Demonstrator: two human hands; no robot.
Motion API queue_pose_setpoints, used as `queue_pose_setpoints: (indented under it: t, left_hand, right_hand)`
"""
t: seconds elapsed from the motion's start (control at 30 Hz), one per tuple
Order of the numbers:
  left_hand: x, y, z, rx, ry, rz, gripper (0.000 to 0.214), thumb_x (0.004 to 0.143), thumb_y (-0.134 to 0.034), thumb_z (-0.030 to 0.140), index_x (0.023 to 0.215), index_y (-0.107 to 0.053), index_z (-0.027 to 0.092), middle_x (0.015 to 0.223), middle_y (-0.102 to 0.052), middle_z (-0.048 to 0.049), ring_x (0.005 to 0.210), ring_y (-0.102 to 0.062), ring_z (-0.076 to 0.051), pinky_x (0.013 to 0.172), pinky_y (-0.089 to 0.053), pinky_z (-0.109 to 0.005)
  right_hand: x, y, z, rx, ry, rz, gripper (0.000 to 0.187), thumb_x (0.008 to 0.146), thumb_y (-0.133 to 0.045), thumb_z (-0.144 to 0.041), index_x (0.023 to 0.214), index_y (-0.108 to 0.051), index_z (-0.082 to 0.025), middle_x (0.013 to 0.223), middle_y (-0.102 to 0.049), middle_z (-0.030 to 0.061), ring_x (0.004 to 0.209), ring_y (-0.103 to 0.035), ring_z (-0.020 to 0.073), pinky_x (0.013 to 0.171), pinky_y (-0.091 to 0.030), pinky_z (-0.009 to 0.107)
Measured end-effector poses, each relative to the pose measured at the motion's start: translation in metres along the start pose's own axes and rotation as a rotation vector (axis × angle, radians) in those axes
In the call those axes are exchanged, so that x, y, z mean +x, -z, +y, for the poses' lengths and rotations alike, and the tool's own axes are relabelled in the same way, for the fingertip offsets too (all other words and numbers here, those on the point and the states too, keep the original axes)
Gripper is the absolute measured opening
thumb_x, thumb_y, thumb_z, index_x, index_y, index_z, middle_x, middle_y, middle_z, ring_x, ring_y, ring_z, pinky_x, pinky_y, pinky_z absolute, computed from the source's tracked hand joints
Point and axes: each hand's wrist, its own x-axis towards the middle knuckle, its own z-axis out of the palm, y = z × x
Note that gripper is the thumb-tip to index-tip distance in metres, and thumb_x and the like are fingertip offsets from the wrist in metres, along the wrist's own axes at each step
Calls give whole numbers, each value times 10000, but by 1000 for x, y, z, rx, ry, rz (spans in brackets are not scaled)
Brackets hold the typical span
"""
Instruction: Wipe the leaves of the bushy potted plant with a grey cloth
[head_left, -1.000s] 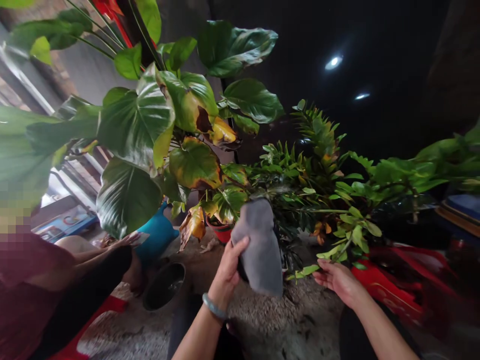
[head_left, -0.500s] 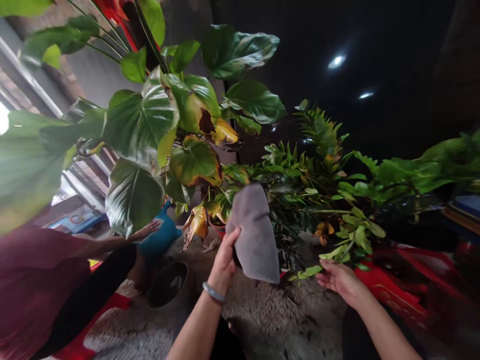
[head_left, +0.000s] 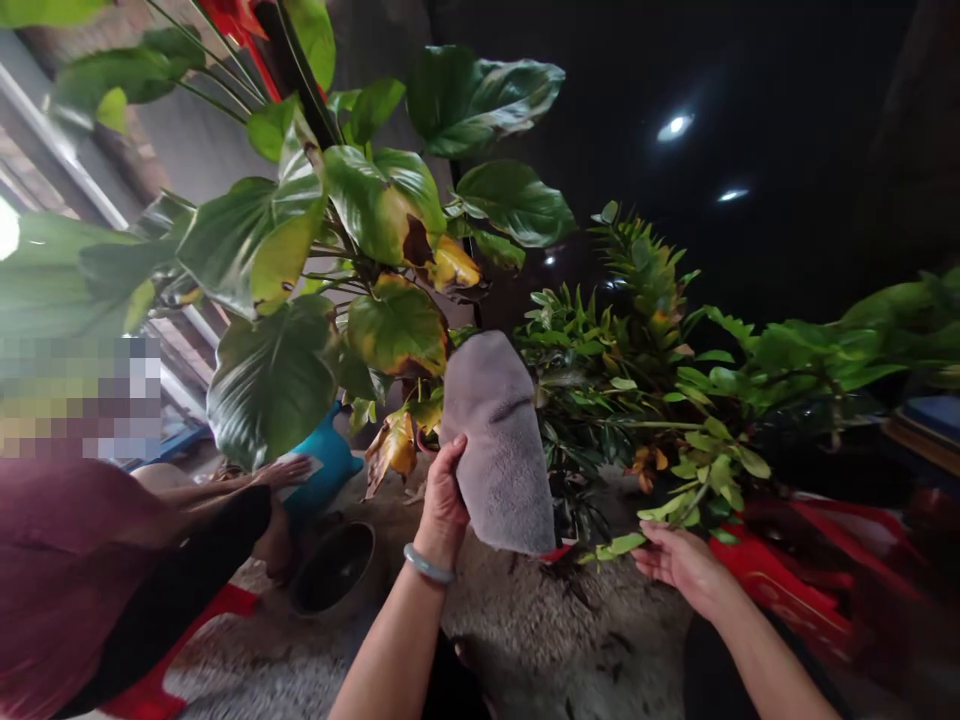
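Note:
My left hand (head_left: 444,500), with a pale bangle at the wrist, is closed on a grey plush cloth (head_left: 501,450). The cloth hangs upright in front of the potted plants, its thumb side pinched at the left edge. Lower right, my right hand (head_left: 679,562) has its fingertips closed on a thin green leafy stem (head_left: 619,546). More light green leaves (head_left: 720,470) of that plant rise just above the fingers. Left of the cloth stands a large broad-leaved plant (head_left: 270,380), with some leaves yellow and brown at the edges.
At left, another person in a maroon top (head_left: 75,560) rests a hand on a blue watering can (head_left: 319,455). A dark bucket (head_left: 334,570) stands on the rough floor (head_left: 540,640). Red bags (head_left: 795,580) lie at the right. A dark glossy wall (head_left: 750,120) rises behind the plants.
My left hand has shifted slightly left and turned the cloth, so its fuzzy face shows more. A large leaf at left has swung leftward. My right hand has stayed in place.

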Motion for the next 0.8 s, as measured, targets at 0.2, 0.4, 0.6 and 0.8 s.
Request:
queue_pose_setpoints:
  t: [0.2,0.4,0.6,0.8]
  left_hand:
    - [-35,64,-62,265,436,50,388,476,-862,275,795,-684,143,655,-746,-75,689,-718,-287,777,-565,-410]
    - [-32,0,-23,188,88,-304,497,343,-910,290,776,-697,169,768,-763,-39,818,-717,-281,863,-539,-381]
    - [1,-30,-25,288,-117,-91,448,466,-859,271,875,-709,166,787,-757,-19,748,-679,-196,769,-528,-308]
    - [-32,3,-66,607,338,-503,497,383,-882,256,851,-751,150,722,-741,-29,651,-638,-200,684,-495,-321]
  right_hand:
    - [0,5,-2,9,-10,-1,198,577,-755,-126,690,-613,-208,528,-681,1,456,-660,191,458,-542,281]
    - [-3,-2,-1,-10,11,-4,196,602,-751,-112,727,-620,-188,538,-674,7,480,-669,178,505,-540,274]
    - [-2,-2,1,9,15,-1,216,576,-768,-125,723,-622,-183,544,-685,26,477,-666,182,513,-532,280]
    - [9,4,8,20,70,-73,208,578,-776,-200,634,-575,-208,507,-654,12,454,-633,195,510,-518,323]
